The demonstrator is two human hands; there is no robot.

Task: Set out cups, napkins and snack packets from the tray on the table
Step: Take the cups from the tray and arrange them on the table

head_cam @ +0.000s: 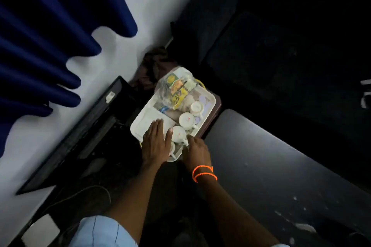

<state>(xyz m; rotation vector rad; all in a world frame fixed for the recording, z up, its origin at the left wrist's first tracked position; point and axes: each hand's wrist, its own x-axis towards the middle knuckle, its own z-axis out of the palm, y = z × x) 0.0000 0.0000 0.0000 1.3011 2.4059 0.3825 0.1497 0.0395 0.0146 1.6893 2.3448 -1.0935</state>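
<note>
A blue curtain (pixel 40 36) is seen hanging at the far left against a pale wall, and a dark flat panel (pixel 80 132) is propped below it, well to the left of the fingers.

The left hand (pixel 155 142) is laid flat and palm down on the near left part of the white tray (pixel 140 124). Its fingers (pixel 156 126) are stretched out and held close together, resting on a white sheet, possibly a napkin, that lies in the tray. Its thumb is spread out to the right and touches the side of the nearest cup (pixel 179 133). Nothing is gripped by this hand.

The nearest cup is flanked by both hands. Just beyond the fingers, two more white cups (pixel 186 119) are lined up along the right side of the tray, the farthest (pixel 196 107) nearest the tray's right rim. Farther still from the fingers, a clear bag of snack packets (pixel 176 86) with yellow and green printing is piled at the far end of the tray.

The right hand (pixel 197 153) is placed at the tray's near right edge, just right of the nearest cup. Its fingers (pixel 189 139) are curled down towards the rim by the cup's handle; whether anything is actually pinched cannot be told, since the fingertips are hidden. An orange beaded band (pixel 203 173) is worn around this wrist.

The tray is carried on a small dark desk (pixel 212 118), only a strip of which is seen. A grey padded seat (pixel 281 166) is seen to the right of the fingers.
</note>
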